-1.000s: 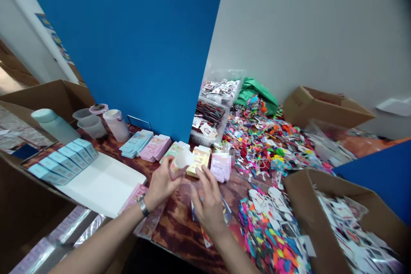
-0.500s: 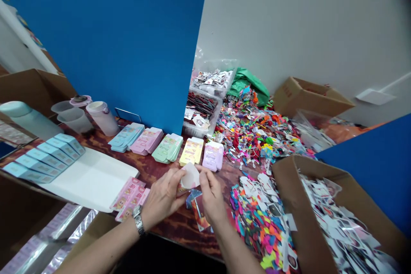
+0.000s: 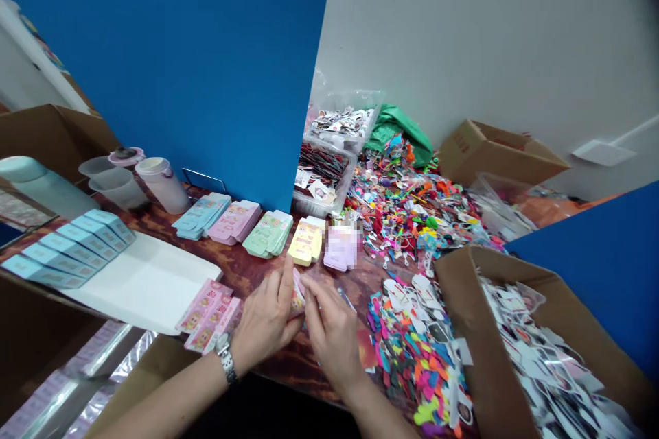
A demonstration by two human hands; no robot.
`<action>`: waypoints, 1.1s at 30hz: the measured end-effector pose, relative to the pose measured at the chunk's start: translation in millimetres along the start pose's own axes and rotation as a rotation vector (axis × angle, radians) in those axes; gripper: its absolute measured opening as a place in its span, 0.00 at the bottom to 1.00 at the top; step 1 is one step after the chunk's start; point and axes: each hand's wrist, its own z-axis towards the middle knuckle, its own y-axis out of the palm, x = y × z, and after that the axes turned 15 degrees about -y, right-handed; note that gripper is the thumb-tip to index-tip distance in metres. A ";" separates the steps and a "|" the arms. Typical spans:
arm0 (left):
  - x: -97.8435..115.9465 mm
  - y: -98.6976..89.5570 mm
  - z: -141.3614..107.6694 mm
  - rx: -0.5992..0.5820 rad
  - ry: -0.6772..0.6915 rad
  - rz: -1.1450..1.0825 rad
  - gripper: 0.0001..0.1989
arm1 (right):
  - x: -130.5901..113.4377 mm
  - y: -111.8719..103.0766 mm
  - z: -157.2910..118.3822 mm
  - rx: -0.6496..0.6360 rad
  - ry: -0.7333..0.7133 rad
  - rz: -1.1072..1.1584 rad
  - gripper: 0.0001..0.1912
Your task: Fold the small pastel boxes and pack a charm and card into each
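Nearest, at the counter's front edge, a silver metal-link watch (image 3: 225, 358) circles the wrist of the left hand (image 3: 263, 319). That hand's fingers are clamped around a small pink cardboard box with a printed cartoon figure (image 3: 297, 296), held up over the reddish-brown patterned counter (image 3: 293, 372), between the 2 hands. The right hand (image 3: 333, 329) has its thumb and forefinger together at the box's right edge; whether they pinch it or only touch it, I cannot tell.

Left of the left hand lie pink printed cardboard pieces (image 3: 209, 315), overlapping and beside a flat white board (image 3: 154, 288). A row of light-blue cardboard boxes (image 3: 77, 250) stands along the board's left part. To the right of the hands is a heap of small multicoloured flat pieces (image 3: 417, 363), next to an open brown cardboard carton (image 3: 481, 336) of white tags.

Beyond the hands, 5 stacks of flat cartons run left to right: blue (image 3: 203, 215), pink (image 3: 234, 221), green (image 3: 266, 233), yellow (image 3: 305, 240) and lilac (image 3: 337, 254). Farther off are 2 clear plastic bins, a crumpled green plastic bag (image 3: 400, 132) and a tall blue partition (image 3: 180, 55).
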 end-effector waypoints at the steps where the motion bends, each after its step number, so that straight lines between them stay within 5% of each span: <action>1: 1.0 0.0 -0.5 0.006 0.000 0.027 0.50 | -1.1 5.0 -6.1 0.024 -0.018 -0.031 0.21; 5: 3.4 -0.7 -1.2 0.011 -0.015 0.069 0.46 | -0.4 20.5 -23.7 0.036 -0.016 -0.013 0.24; 8: 0.4 -7.1 2.3 0.017 0.037 0.047 0.44 | 12.6 19.2 -24.4 0.063 0.142 0.143 0.21; 12: -7.7 -15.9 8.2 0.123 0.194 -0.138 0.54 | 33.0 11.4 -17.9 0.428 0.500 0.461 0.20; 14: -9.2 -12.7 6.9 0.068 0.199 -0.358 0.59 | 32.7 12.4 -17.7 0.518 0.603 0.648 0.20; 18: -8.6 3.4 -1.8 -0.151 0.106 -0.702 0.50 | 25.8 15.1 -30.9 0.265 0.560 0.711 0.17; 23: -19.1 8.8 -3.0 -0.094 0.025 -0.663 0.42 | 65.2 -17.9 -66.2 -0.137 0.438 -0.163 0.19; 27: -24.8 11.3 -3.9 -0.115 0.009 -0.575 0.42 | 96.7 -33.9 -89.2 -0.461 0.558 -0.650 0.23; 30: -23.3 17.8 -7.4 -0.156 0.000 -0.547 0.43 | 101.4 -28.8 -95.4 -0.503 0.605 -0.717 0.21; 33: -23.2 25.0 -8.8 -0.161 -0.026 -0.531 0.41 | 99.8 -26.8 -93.1 -0.399 0.615 -0.588 0.12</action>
